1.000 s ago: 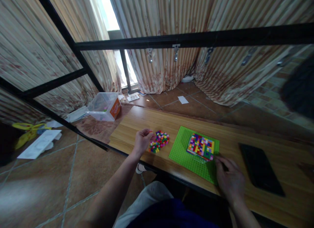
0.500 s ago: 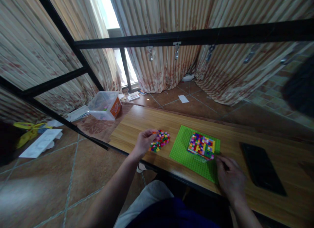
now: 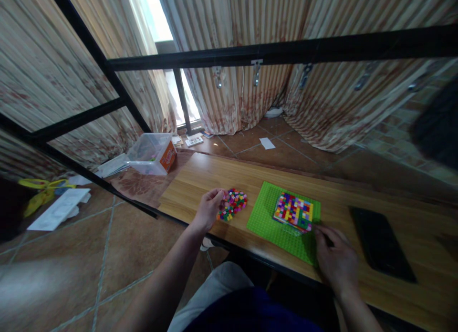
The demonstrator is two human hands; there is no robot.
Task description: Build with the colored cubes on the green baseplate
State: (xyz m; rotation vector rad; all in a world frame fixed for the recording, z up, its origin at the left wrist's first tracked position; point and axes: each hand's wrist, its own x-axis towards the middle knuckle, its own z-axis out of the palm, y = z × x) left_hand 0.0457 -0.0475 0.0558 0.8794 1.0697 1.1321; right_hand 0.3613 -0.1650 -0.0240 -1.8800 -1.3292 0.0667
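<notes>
My left hand [image 3: 210,209] is at the left edge of a pile of small coloured bricks [image 3: 236,202], thumb and fingers pinched together. A pinkish spot shows at its fingertips, too small to tell as held or lying behind. A green baseplate [image 3: 263,217] lies right of the pile. On it sits a layered block of multicoloured bricks [image 3: 293,210], with something clear showing along its near side. My right hand [image 3: 336,255] rests over the baseplate's right edge, fingers curled, fingertips by the block's near right corner. What they grip, if anything, is hidden.
A black phone-like slab [image 3: 382,243] lies on the wooden table [image 3: 200,174] right of my right hand. A clear plastic box [image 3: 152,153] stands on the floor beyond the table's left end. A black metal bar [image 3: 279,54] with hanging clips crosses ahead.
My left fingers have shifted slightly back to the left at the pile. An orange brick seen by the fingertips before no longer shows there. My right hand has hardly moved.
</notes>
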